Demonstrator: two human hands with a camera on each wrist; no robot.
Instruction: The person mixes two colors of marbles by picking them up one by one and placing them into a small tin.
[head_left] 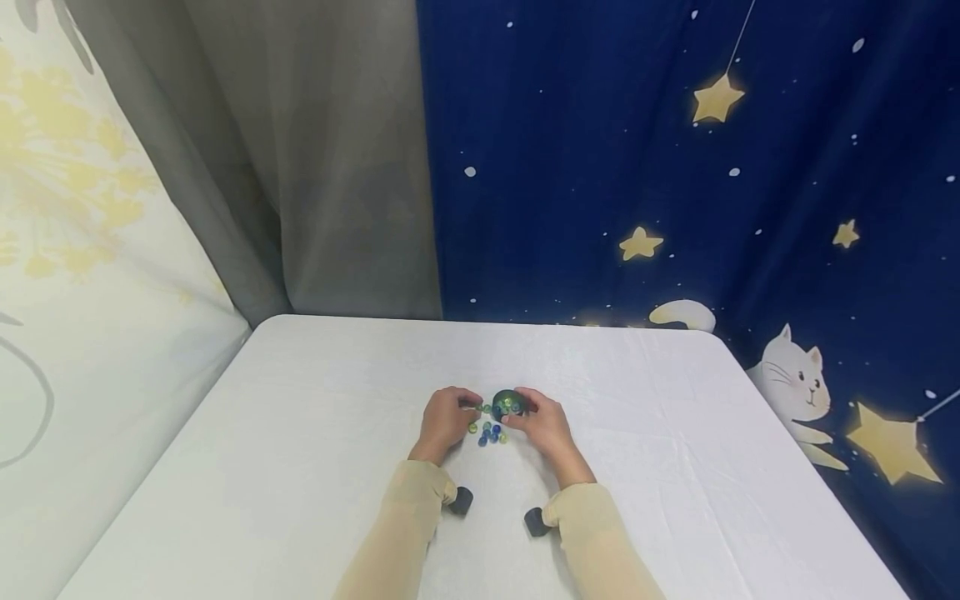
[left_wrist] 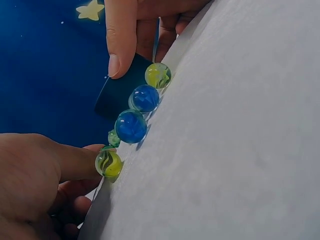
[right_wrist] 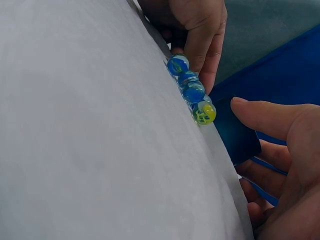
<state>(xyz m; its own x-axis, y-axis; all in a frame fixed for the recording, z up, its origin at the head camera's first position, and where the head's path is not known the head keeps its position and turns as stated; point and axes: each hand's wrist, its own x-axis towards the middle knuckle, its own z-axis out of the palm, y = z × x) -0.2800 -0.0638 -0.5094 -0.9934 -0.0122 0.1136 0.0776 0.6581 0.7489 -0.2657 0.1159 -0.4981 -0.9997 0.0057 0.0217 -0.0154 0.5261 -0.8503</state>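
Gripping a dark green cup [right_wrist: 237, 132] w/ the right hand [head_left: 549, 427] rn: thumb on the near side, fingers curled round the right/far side. Cup sits mid-table, a bit toward the far edge, b/w the two hands, and you can see a few marbles [head_left: 507, 402] inside it from the head cam. Can't tell if it's tipped at all tbh. FYI it looks more dark blue-teal in the wrist views.

Left hand [head_left: 446, 421] is just left of the cup, fingers bent, thumb + fingertips right by a couple of green marbles [head_left: 487, 409] b/w it and the cup. Can't tell if it's actually pinching one or just close, the tips are partly hidden.

Rest of the marbles are on the table, near side of the cup: a little bunch of blue marbles [head_left: 493, 437], a yellow marble [head_left: 503, 437] at the bunch's right end, plus a yellow-green marble [head_left: 472, 428] off to the left, nearer the left hand.

Setup-wise: white table [head_left: 337, 400], beige sleeves [head_left: 600, 533] on both arms, black wrist bits [head_left: 461, 501] at the cuffs. Behind the far edge there's a grey curtain [head_left: 352, 167] on the left, navy curtain [head_left: 562, 167] w/ stars and a white cat [head_left: 795, 379] on the right.
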